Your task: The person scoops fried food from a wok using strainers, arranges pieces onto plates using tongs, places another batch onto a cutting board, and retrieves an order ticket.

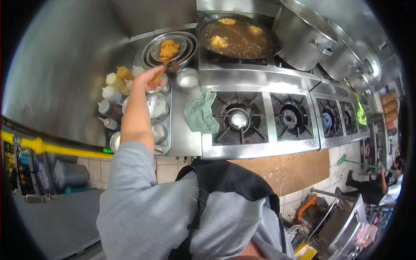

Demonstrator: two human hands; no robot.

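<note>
Head view: toward the upper left of the frame, the fingers of the left hand (147, 79) are closed around a tan, wooden-looking tool (158, 77); its exact kind is hard to tell at this size. It slants up and to the right, toward golden fried pieces (169, 48) lying on nested round metal trays (183, 45) just above. The right hand is out of view, so I cannot tell the state of its fingers.

Just right of the left hand, a metal container (189, 90) with white contents stands on the steel desk (182, 145). Below the hand, metal bowls (157, 106) sit in a rectangular tray (169, 125), with squeeze bottles (112, 94) to their left. A green cloth (202, 112) lies beside the gas burners (238, 118) at centre.

At the top centre, a wide pan (200, 30) holds brown, bubbling liquid with yellow-gold pieces (219, 42) in it. Tall pots (299, 41) stand at the upper right, and a blue flame (328, 119) shows below them. Another person (368, 185) is at the right edge.
</note>
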